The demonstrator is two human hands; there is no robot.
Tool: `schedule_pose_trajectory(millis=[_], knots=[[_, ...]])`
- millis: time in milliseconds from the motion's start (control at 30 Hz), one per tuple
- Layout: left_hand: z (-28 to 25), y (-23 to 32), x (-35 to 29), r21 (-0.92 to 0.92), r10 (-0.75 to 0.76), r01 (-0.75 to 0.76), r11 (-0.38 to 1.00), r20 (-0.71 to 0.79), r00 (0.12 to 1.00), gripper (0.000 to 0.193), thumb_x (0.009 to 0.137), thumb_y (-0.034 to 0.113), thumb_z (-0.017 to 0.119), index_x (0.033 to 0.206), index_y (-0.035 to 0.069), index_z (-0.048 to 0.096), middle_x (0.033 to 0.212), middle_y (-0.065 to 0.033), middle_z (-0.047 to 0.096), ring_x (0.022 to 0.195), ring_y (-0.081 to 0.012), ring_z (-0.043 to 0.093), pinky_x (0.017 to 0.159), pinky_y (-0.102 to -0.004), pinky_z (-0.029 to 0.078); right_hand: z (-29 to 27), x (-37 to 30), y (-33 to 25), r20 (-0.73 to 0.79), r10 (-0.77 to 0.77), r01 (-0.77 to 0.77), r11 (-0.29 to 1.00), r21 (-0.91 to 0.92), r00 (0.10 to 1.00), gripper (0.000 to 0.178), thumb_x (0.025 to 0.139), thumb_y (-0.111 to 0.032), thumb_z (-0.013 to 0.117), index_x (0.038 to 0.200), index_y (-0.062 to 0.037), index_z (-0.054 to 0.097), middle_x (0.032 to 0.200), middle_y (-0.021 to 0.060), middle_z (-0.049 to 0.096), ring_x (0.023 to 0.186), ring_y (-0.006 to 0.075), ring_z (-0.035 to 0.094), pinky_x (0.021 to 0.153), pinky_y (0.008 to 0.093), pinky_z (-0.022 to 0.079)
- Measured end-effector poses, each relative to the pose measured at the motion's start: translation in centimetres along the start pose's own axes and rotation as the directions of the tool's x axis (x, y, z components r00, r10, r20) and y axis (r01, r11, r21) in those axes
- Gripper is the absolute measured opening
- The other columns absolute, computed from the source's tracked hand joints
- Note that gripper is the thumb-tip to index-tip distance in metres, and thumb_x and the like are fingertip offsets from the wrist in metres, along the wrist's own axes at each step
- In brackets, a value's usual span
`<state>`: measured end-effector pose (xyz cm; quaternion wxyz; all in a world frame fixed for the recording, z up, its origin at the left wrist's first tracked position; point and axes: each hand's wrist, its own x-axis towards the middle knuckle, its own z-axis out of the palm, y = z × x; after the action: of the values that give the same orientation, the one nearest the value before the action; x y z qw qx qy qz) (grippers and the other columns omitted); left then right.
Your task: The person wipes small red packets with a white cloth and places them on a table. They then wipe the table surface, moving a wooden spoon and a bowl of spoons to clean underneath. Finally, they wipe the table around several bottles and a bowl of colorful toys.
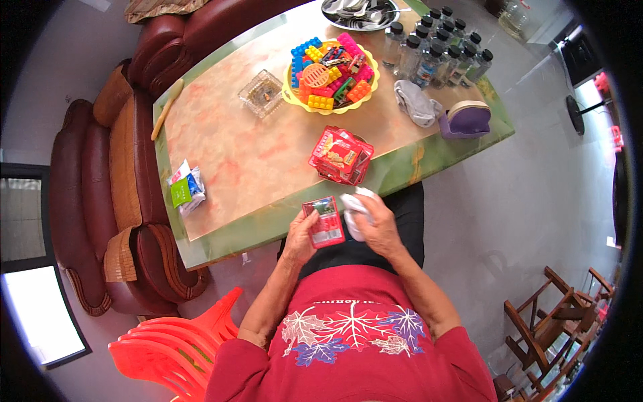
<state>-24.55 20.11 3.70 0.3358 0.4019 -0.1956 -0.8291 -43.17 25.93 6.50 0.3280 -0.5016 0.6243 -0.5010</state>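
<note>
Over the near edge of the table, my left hand (299, 239) grips a flat red packet (327, 224) with a picture on its upper part and a pale lower part. My right hand (380, 226) is closed round a bunched white cloth (353, 216), just right of the packet; a small gap seems to lie between them. Beyond my hands a loose stack of red square packets (340, 154) with rounded corners sits near the table edge. The packets' material cannot be told.
On the table (221, 167) stand a yellow basket (287, 94) of toy bricks, a glass ashtray (262, 94), several black-capped bottles (429, 63), a grey cloth (416, 102), a purple holder (465, 122), small packets (185, 189) and a cutlery bowl (362, 27). Red chairs (177, 345) stand at lower left.
</note>
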Motion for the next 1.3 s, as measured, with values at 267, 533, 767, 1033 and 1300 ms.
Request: schedule_pose_trajectory(millis=[267,533,767,1033,1300], knots=[[5.6,0.6,-1.8,-0.273,0.024,0.031,0.961,0.198,0.98,0.051,0.101,0.044,0.028,0.139,0.011,0.038,0.138,-0.0093,0.045,0.128,-0.0231,0.043,0.109,-0.0425,0.032,3.6,1.9,-3.4,0.028,-0.401,0.368,0.811,-0.455,0.916,0.045,0.07,-0.004,0.064,0.115,0.0011,0.057,0.114,0.0188,0.052,0.106,0.0363,0.047,0.093,0.0453,0.04],[6.7,0.8,-2.6,-0.219,0.026,0.025,0.975,0.231,0.973,0.066,0.096,0.06,0.024,0.14,0.012,0.036,0.139,-0.0078,0.044,0.129,-0.023,0.041,0.109,-0.0435,0.032,3.3,0.7,-4.0,0.116,-0.506,0.51,0.777,-0.369,0.854,0.03,0.075,-0.013,0.059,0.102,-0.0011,0.064,0.114,0.0125,0.056,0.102,0.0319,0.05,0.091,0.0425,0.042],[6.9,0.1,-1.9,-0.268,0.135,-0.089,0.959,0.159,0.978,0.043,0.101,0.03,0.038,0.14,0.01,0.036,0.141,-0.0062,0.042,0.13,-0.0216,0.04,0.11,-0.0392,0.03,3.1,2.4,-3.9,-0.108,-0.381,0.24,0.752,-0.613,0.918,0.041,0.074,-0.012,0.062,0.113,0.0005,0.058,0.114,0.017,0.053,0.102,0.0346,0.05,0.087,0.0435,0.043],[6.2,1.3,-1.8,-0.383,0.13,-0.024,0.923,0.252,0.959,0.051,0.101,0.039,0.033,0.138,0.005,0.038,0.133,-0.0177,0.049,0.124,-0.0312,0.048,0.106,-0.0453,0.037,2.2,-3.0,-4.1,0.174,-0.379,0.408,0.722,-0.559,0.909,0.041,0.077,-0.011,0.059,0.115,0.0046,0.056,0.118,0.0206,0.05,0.106,0.0358,0.049,0.09,0.0423,0.045],[6.9,0.1,-2.8,-0.332,0.029,0.02,0.943,0.143,0.989,0.047,0.102,0.037,0.033,0.141,0.011,0.037,0.143,-0.0077,0.042,0.132,-0.0214,0.039,0.112,-0.0419,0.026,2.5,2.0,-4.8,-0.016,-0.385,0.333,0.817,-0.47,0.923,0.047,0.069,-0.007,0.067,0.114,-0.0009,0.058,0.114,0.0201,0.052,0.102,0.0369,0.049,0.09,0.0448,0.042]])
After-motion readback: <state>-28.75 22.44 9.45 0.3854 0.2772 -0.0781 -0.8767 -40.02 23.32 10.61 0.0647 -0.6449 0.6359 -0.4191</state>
